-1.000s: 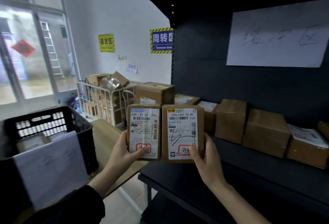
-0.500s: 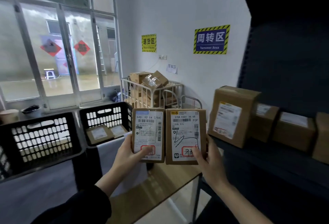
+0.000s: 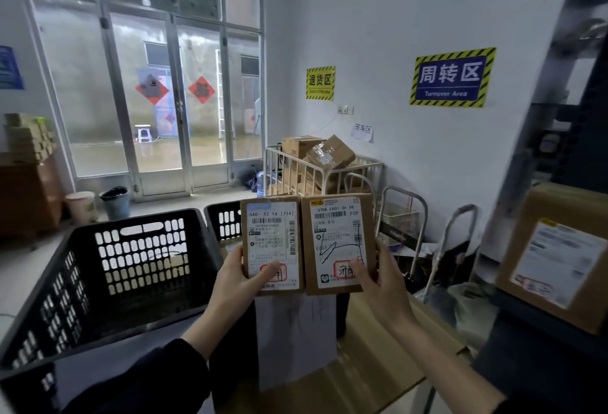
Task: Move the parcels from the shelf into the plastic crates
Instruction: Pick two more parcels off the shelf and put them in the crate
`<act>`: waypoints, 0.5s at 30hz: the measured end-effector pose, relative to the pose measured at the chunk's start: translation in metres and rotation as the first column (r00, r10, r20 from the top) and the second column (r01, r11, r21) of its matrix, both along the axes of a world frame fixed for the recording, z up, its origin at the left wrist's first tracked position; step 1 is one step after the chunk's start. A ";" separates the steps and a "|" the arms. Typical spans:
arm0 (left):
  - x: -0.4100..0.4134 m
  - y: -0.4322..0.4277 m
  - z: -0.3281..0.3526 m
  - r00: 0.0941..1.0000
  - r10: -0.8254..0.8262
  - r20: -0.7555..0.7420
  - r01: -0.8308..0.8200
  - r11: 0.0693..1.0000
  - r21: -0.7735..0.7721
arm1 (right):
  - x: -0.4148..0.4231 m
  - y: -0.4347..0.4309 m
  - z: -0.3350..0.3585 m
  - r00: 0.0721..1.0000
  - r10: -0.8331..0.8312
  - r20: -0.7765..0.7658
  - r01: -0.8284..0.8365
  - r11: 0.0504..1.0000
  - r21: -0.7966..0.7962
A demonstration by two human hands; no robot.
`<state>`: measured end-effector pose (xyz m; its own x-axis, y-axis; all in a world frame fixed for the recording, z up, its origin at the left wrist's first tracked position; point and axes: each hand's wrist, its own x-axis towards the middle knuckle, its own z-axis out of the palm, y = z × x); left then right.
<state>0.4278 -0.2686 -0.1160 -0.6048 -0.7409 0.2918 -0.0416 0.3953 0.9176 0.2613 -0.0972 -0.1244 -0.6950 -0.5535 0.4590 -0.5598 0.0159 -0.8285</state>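
Left hand (image 3: 235, 282) pinches the left parcel (image 3: 273, 242) at its bottom edge, thumb on the label and fingers behind. Right hand (image 3: 383, 285) does the same with the right parcel (image 3: 339, 239). Both parcels are upright in the air, labels toward me, inner edges touching. They're in front of the far crate (image 3: 225, 222) and just right of the near crate (image 3: 141, 255). Neither parcel is in a crate yet.

Risks as I judge them:
- My grip is low on each parcel, with most of it standing above my thumb. A quick swing could tip one forward out of the pinch. The thumbs sit on what looks like slick label stock, so slip is likely there.
- The far crate is mostly hidden behind the parcels. If I let go without seeing it, a parcel may hit the rim and bounce to the floor.
- Sorting error is possible. A paper sheet (image 3: 296, 331) hangs below the parcels with faint writing I can't read. The parcels carry different codes, so they could land in the wrong crate.
- Releasing both together gives me no spare hand to catch a miss.
- A big parcel (image 3: 559, 255) sits at the shelf (image 3: 533, 364) end, right of my right arm. A wide elbow could knock it off.
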 end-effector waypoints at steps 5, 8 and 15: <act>-0.012 -0.033 0.003 0.999 0.038 0.006 -0.039 0.999 0.017 | -0.025 -0.041 0.003 0.999 0.043 0.008 -0.043 0.999 0.003; -0.025 -0.053 0.002 0.998 0.060 -0.013 -0.059 0.997 0.051 | -0.044 -0.068 0.001 0.996 0.083 0.026 -0.083 0.997 0.005; -0.069 -0.100 -0.004 0.989 0.129 0.066 -0.134 0.988 0.077 | -0.103 -0.136 -0.007 0.986 0.161 0.041 -0.163 0.986 0.046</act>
<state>0.3588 -0.3685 -0.1202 -0.5153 -0.8349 0.1934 -0.1453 0.3075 0.9404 0.1580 -0.2335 -0.1310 -0.6102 -0.6815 0.4040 -0.5274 -0.0310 -0.8490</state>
